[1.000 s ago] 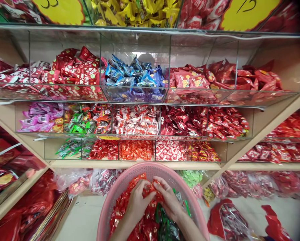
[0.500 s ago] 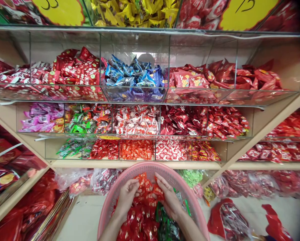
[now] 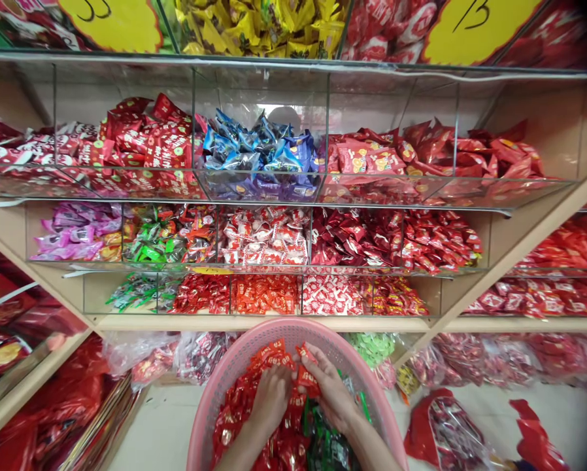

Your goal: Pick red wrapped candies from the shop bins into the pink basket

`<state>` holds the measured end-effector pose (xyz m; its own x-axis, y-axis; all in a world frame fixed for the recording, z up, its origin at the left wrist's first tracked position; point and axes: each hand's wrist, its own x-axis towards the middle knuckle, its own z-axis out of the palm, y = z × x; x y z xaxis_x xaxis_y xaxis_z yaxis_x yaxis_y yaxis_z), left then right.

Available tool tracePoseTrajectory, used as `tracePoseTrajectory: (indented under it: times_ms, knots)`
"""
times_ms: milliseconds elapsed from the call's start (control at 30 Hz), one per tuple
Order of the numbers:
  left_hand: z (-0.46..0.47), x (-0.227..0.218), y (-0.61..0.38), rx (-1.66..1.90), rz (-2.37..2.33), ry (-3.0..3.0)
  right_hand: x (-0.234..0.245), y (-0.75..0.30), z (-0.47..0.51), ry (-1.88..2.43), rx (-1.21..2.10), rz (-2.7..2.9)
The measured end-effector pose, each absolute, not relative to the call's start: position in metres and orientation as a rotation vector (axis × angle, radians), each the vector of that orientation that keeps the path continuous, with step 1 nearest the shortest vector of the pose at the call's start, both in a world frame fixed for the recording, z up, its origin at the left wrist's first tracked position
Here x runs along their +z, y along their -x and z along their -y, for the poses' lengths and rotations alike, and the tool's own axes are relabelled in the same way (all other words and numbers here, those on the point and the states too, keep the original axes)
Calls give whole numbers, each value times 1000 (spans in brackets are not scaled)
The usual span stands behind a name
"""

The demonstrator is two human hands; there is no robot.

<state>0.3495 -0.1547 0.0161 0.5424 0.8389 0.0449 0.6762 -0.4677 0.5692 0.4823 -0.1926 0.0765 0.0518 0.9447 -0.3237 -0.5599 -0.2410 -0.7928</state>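
A pink plastic basket (image 3: 206, 399) with a perforated wall sits low in the middle of the view, holding small red wrapped candies (image 3: 234, 396) and dark green ones (image 3: 327, 439). My left hand (image 3: 274, 387) is inside it, fingers curled down onto red candies and their tips partly hidden. Close beside it, my right hand (image 3: 330, 384) is closed round several red candy packets (image 3: 306, 374), thumb and fingers around them. Both hands are over the far half of the basket.
Behind the basket rise shelves with clear bins of wrapped candy, among them orange-red candies (image 3: 265, 294) and blue packets (image 3: 254, 147). Bagged candies (image 3: 202, 353) lie under the bottom shelf. A red bag (image 3: 443, 428) rests on the floor at right. Yellow price signs (image 3: 477, 29) hang above.
My left hand has moved right, towards the right hand, and its fingers have curled down onto the candies. My right hand stays nearly in place with the red packets.
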Motion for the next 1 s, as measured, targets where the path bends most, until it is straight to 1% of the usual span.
tracePoseTrajectory:
  times_ms: [100, 167, 300, 400, 500, 633, 767, 900, 1000]
  knots:
    - [155, 15, -346, 383, -1202, -2347, 78, -481, 193, 1007, 1523, 553]
    - [153, 19, -343, 410, -1194, -2316, 77, -480, 193, 1026, 1523, 564]
    - [144, 37, -338, 705, -1269, -2048, 72, -478, 192, 1049, 1556, 574]
    - [141, 51, -335, 833, -1109, -1979, 67, -479, 193, 1060, 1592, 582]
    - [141, 62, -332, 746, -960, -2026, 65, -479, 194, 1082, 1650, 588]
    - [146, 71, -330, 628, -938, -2053, 66, -480, 196, 1091, 1728, 618]
    - [148, 77, -325, 622, -915, -2079, 68, -480, 198, 1113, 1746, 640]
    - [139, 74, -311, 745, -1048, -2013, 64, -482, 196, 1122, 1715, 595]
    - [131, 62, -299, 765, -1222, -2068, 60, -486, 193, 1176, 1629, 499]
